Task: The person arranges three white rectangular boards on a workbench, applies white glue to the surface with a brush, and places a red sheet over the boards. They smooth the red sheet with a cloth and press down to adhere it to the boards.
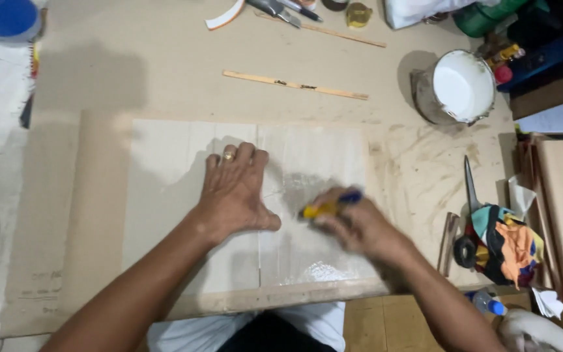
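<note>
One view only: your head cam, looking almost straight down at the table [164, 78] from close above. Your forearms enter from 6 o'clock, the table's far edge runs off at 12, and its near edge crosses low in frame. No second view overlaps.

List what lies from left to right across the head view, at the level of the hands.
Pale board → left hand → yellow and blue tool in the right hand → scissors → pile of coloured rags.
</note>
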